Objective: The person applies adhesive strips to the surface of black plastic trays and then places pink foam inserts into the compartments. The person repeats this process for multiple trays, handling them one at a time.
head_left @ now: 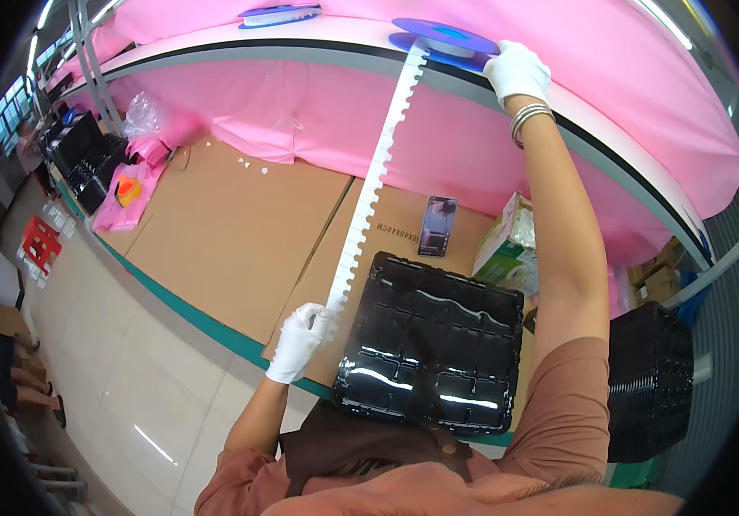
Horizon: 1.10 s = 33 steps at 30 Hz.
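A white notched strip (375,176) runs taut from a blue reel (447,36) on the shelf down toward me. My left hand (301,340), in a white glove, pinches the strip's lower end above the table's front edge. My right hand (517,72), gloved too and with bangles at the wrist, is at the right rim of the reel; its fingers are curled against the edge. Just right of the strip's lower end lies a black plastic tray (430,344) with a glossy, moulded surface, close to my body.
Flattened cardboard (240,232) covers the table. A phone-like device (437,225) and a green-and-white box (509,245) stand behind the tray. Stacked black trays (649,378) are at right. Another blue reel (279,15) sits on the pink-draped shelf. A red stool (41,243) and people are at left.
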### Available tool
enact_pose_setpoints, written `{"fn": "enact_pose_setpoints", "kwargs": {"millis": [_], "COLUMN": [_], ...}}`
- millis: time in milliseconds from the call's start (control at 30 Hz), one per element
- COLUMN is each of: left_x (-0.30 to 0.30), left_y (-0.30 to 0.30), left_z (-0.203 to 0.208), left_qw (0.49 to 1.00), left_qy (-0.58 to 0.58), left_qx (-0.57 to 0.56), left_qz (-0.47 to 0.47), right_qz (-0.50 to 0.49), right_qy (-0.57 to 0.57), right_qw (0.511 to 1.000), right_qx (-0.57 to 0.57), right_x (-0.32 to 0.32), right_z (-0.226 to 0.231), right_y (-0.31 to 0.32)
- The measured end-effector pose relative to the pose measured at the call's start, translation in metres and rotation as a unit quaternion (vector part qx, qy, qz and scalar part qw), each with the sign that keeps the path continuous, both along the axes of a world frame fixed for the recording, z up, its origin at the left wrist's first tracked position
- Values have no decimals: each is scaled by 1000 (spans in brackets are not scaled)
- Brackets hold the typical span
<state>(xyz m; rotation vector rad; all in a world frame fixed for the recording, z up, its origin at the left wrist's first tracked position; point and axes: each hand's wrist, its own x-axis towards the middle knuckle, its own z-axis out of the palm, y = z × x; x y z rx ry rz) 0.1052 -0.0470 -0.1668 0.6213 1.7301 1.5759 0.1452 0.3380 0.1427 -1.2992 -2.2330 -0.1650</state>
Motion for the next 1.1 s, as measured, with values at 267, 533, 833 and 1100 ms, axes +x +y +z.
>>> {"fn": "enact_pose_setpoints", "kwargs": {"millis": [267,533,833,1100], "left_x": [31,23,40,66], "left_y": [-20,-42,17,15], "left_z": [-30,-43,2,1], "left_qw": [989,993,967,983], "left_qy": [106,-105,-190,-90], "left_qx": [-103,-34,150,130], "left_qz": [-15,36,85,90], "right_qz": [199,318,353,263], "right_qy": [67,187,303,393], "right_qw": [976,904,692,662], "right_qx": [53,214,-552,-583], "right_x": [-26,29,132,150], "right_z": [-24,-98,-285,-312], "right_y": [-3,-54,-256,-250]}}
